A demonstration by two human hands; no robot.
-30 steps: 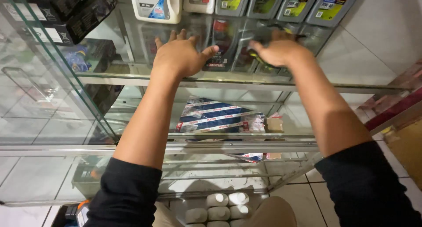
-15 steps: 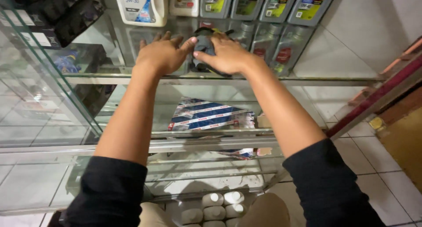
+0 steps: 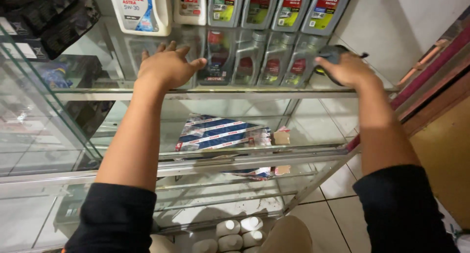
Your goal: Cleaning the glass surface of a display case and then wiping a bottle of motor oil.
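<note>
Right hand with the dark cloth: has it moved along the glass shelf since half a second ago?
Yes. The right hand, gripping the dark cloth, has swept rightward from beside the left hand to the shelf's right end, past the grey bottles.

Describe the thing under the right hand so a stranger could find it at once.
Start at the glass display case and its top shelf, lined with bottles. At the far right end, the right hand presses on a dark cloth. Unlike the upright grey bottles beside it, it is soft, crumpled and lying flat.
</note>
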